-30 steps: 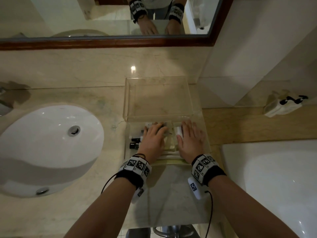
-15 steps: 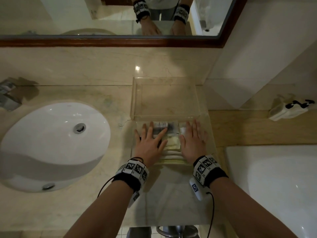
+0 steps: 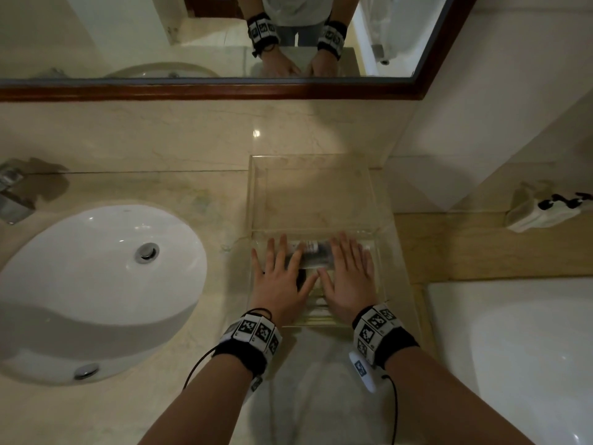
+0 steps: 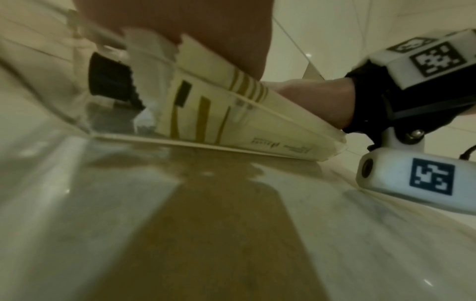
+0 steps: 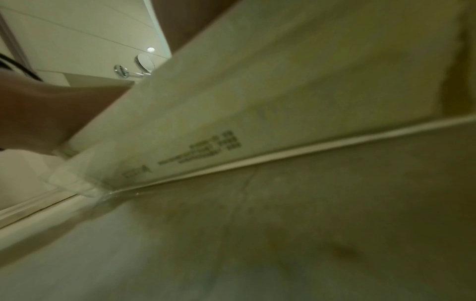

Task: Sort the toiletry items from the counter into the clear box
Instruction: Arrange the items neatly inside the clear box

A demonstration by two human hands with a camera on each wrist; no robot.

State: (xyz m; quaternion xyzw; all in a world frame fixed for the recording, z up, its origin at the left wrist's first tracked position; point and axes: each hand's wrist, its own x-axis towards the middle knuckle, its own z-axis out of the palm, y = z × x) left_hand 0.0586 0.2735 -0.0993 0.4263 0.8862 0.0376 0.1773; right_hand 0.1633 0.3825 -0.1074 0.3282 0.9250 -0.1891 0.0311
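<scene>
Clear box (image 3: 313, 200) sits just right of the white sink (image 3: 96, 284) on the marble counter. My left hand (image 3: 282, 284) and right hand (image 3: 348, 282) lie flat, fingers straight, over the toiletry items (image 3: 313, 252) inside its near half, gripping nothing.

Dim warm light, blurred wrist views, wide-angle edge distortion

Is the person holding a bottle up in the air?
No, both the left hand and the right hand lie flat with straight fingers on the toiletries in the clear box.
</scene>
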